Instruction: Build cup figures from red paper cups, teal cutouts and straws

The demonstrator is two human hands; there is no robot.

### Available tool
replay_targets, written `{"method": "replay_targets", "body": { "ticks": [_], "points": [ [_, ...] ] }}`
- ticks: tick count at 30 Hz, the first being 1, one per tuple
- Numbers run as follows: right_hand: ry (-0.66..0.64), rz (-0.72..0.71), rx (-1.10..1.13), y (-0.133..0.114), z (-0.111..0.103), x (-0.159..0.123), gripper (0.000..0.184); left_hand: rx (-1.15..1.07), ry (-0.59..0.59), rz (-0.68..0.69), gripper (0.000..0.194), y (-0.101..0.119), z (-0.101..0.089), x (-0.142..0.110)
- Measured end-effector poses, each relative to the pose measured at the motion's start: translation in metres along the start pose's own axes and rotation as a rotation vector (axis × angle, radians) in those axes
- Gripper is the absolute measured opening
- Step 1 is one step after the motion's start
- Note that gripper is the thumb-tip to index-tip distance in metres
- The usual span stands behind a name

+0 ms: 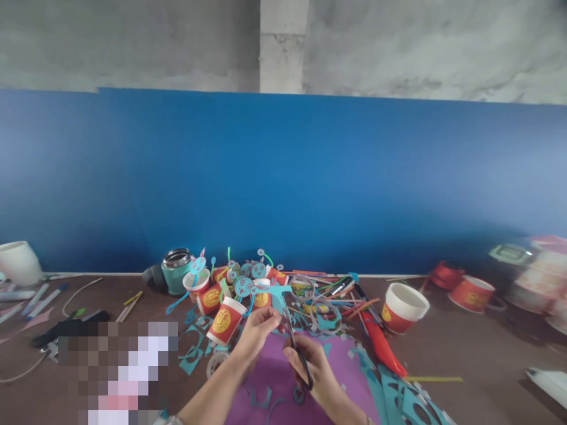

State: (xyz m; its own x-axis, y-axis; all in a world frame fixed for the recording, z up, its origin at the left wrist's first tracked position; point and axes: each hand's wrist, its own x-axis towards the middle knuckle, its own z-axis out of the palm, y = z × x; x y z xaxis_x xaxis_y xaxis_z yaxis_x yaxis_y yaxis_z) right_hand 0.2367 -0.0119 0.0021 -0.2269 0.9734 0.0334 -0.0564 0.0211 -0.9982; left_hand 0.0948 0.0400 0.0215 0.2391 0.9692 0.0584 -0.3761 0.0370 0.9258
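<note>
My left hand (261, 327) pinches a piece of light blue paper (280, 290), whose strip stands up beyond the fingertips. In my right hand (315, 361) is a pair of scissors (305, 369) with black handles, the blades pointing up and away beside the paper. Whether the blades are cutting into it I cannot tell. Below both hands lies a purple sheet (354, 378) with blue offcuts (261, 396) and a small round blue cutout (298, 394) on it. Just past my left hand, a red paper cup (225, 321) leans among several others decorated with blue paper faces (243, 287).
A teal thermos (175, 274) stands at the back left. Tape rolls (325, 313), pens and coloured sticks clutter the back middle. To the right are a white-and-red cup stack (404, 308), a red pouch (383, 345) and cut blue sheets (398, 395). A blue partition (283, 183) bounds the table.
</note>
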Motion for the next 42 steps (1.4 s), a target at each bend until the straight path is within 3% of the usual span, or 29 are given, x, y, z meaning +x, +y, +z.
{"method": "replay_targets", "body": {
  "ticks": [14, 24, 42],
  "points": [
    [-0.028, 0.063, -0.065, -0.007, 0.002, 0.0, 0.053, 0.021, 0.079, 0.092, 0.033, 0.014, 0.011, -0.008],
    [-0.014, 0.013, -0.034, -0.007, 0.0, 0.003, 0.054, 0.041, -0.002, 0.018, 0.029, 0.01, 0.006, -0.005],
    [-0.034, 0.065, -0.057, -0.007, -0.001, 0.002, 0.05, 0.048, -0.036, -0.033, 0.029, 0.012, -0.001, -0.001]
  ]
}}
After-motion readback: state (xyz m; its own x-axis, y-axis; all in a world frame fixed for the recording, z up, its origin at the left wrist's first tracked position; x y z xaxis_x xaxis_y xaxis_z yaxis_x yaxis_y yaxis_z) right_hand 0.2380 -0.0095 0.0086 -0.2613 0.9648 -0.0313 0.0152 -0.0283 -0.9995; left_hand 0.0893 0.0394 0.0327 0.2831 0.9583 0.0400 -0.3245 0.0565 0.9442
